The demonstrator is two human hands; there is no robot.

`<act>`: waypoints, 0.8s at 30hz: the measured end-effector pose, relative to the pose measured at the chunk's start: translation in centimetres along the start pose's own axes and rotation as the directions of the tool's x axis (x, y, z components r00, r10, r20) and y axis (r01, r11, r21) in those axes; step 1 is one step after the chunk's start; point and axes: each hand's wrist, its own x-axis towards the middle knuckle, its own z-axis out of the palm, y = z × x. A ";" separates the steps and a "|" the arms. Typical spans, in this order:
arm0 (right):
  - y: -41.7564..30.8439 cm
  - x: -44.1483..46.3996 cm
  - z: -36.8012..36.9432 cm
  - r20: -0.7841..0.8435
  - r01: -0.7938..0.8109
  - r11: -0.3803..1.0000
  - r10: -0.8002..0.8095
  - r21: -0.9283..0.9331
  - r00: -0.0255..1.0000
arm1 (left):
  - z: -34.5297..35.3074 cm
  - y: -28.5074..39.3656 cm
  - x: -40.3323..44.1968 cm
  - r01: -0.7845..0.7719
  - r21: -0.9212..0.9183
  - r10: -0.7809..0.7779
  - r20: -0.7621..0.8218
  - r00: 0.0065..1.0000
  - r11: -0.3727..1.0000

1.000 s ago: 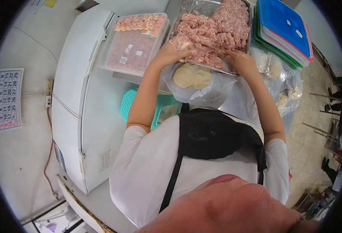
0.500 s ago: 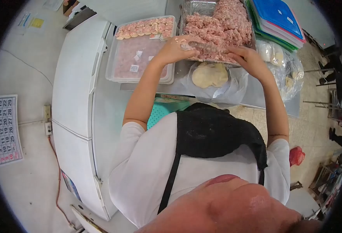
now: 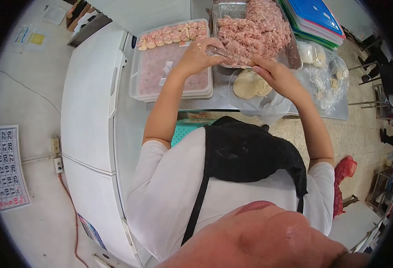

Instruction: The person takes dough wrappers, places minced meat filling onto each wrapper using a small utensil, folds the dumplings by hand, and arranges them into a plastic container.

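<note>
Both of my hands meet over the front edge of a metal tray (image 3: 297,63) heaped with ground meat (image 3: 254,33). My left hand (image 3: 199,56) is curled closed at the tray's near left corner; what its fingers hold is too small to make out. My right hand (image 3: 276,77) grips one end of a thin, meat-smeared spatula (image 3: 225,54), whose blade reaches into my left hand. Just below them, round dough wrappers (image 3: 245,85) lie on a clear plastic bag (image 3: 268,107). Rows of filled dumplings (image 3: 174,34) sit in a plastic container to the left.
Stacked plastic containers (image 3: 138,89) stand left on the metal table (image 3: 192,105), beside a white refrigerator (image 3: 87,102). Coloured lids (image 3: 314,15) are piled at the back right, near bagged dough (image 3: 332,78). A teal basket (image 3: 188,131) is under the table edge.
My right hand has shifted left toward my left hand, bringing the spatula's blade into its fingers. The whole view has swung slightly; the trays and containers stay in place.
</note>
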 end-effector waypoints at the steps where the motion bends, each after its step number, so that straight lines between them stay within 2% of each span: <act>1: 0.6 0.0 0.7 0.017 -0.013 1.000 0.013 0.026 1.000 | -0.2 0.0 -0.4 0.017 0.046 -0.016 -0.014 1.000 0.999; 2: 0.9 -0.1 0.5 0.023 -0.034 0.999 0.034 0.010 0.999 | -0.7 -0.2 -0.7 0.037 0.093 -0.034 -0.031 0.999 0.995; 4: 1.9 -1.3 0.3 0.034 -0.085 0.996 0.085 -0.010 0.996 | -2.4 -1.4 -1.5 0.019 0.021 -0.021 0.063 0.998 1.000; 5: 2.7 -2.2 0.4 -0.003 -0.093 0.994 0.093 0.050 0.996 | -3.5 -2.1 -1.7 0.012 -0.016 -0.011 0.113 0.994 1.000; 7: 4.7 -4.4 0.7 -0.078 -0.096 0.982 0.110 0.162 0.991 | -4.5 -5.3 -2.5 0.162 -0.042 -0.161 0.030 0.987 0.986; 8: 5.7 -5.7 0.8 -0.081 -0.188 0.953 0.212 0.240 0.974 | -4.6 -7.0 -2.7 0.235 -0.059 -0.236 -0.013 0.972 0.970; 11: 7.4 -9.3 0.7 -0.059 -0.398 0.784 0.480 0.476 0.875 | -4.8 -10.0 -2.3 0.456 0.078 -0.458 0.000 0.889 0.886; 13: 7.4 -11.4 0.4 -0.034 -0.458 0.623 0.614 0.634 0.788 | -3.9 -11.0 -1.4 0.332 0.166 -0.321 -0.088 0.943 0.929; 14: 7.5 -12.1 0.3 -0.034 -0.475 0.605 0.639 0.640 0.768 | -3.3 -11.2 -1.0 0.268 0.212 -0.246 -0.126 0.961 0.940; 17: 8.0 -13.6 0.1 -0.030 -0.503 0.560 0.688 0.659 0.725 | -1.9 -9.9 0.4 0.274 0.182 -0.229 -0.235 0.945 0.944; 20: 9.2 -14.1 -0.3 -0.019 -0.491 0.556 0.674 0.671 0.738 | 0.5 -12.1 1.8 0.263 0.378 -0.119 -0.364 0.924 0.888; 24: 11.3 -13.8 -0.8 0.003 -0.467 0.574 0.629 0.673 0.777 | 1.3 -10.8 3.4 0.344 0.295 -0.260 -0.289 0.921 0.891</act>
